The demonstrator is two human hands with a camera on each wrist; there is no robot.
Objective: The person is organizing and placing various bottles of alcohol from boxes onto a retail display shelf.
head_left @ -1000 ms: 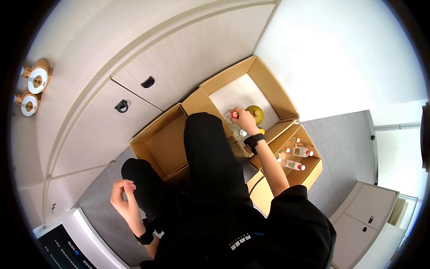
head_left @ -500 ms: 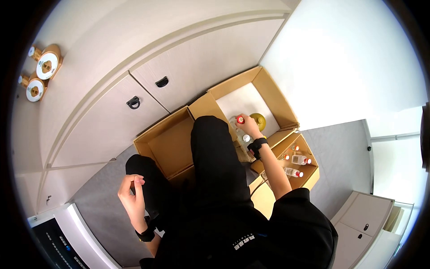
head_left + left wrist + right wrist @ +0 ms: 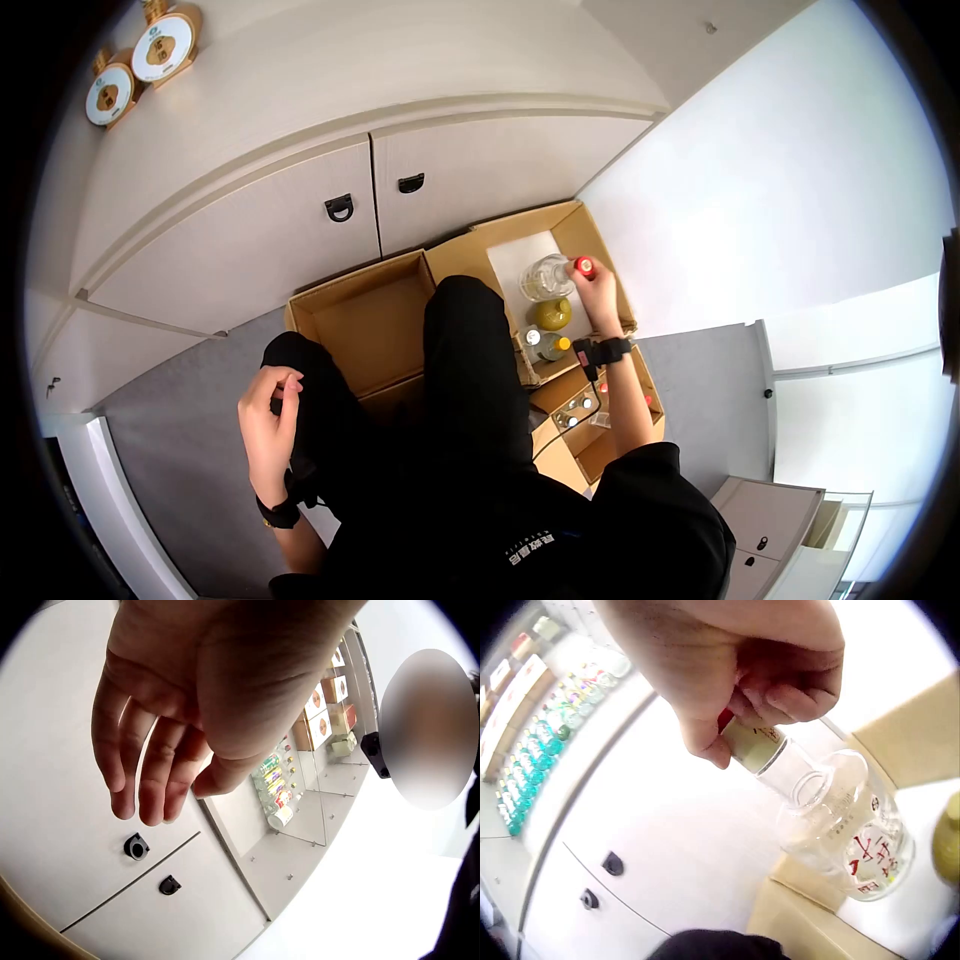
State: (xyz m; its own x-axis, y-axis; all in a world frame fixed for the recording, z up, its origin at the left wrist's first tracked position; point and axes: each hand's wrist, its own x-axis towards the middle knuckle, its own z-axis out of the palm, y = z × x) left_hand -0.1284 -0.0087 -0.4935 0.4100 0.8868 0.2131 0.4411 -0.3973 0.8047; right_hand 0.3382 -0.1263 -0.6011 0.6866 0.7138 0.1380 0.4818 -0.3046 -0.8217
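My right hand grips a clear glass bottle by its red-capped neck. In the right wrist view the bottle leans, its base pointing down and away and red characters on its side. The head view shows this bottle over the white-bottomed cardboard box. Close below it in that box are a round yellow-green bottle and a bottle with a yellow cap. Near the left knee, my left hand hangs loosely curled with nothing in it; the left wrist view shows its fingers relaxed.
An open cardboard box stands left of the right knee. Another small box, at the lower right, holds several small bottles. Pale cabinet doors rise behind the boxes, and a white wall stands to the right.
The view has swung upward and right. My right hand, still gripping the clear bottle's neck, has moved right, and the bottle now leans more, its side showing. The left hand stays loosely curled.
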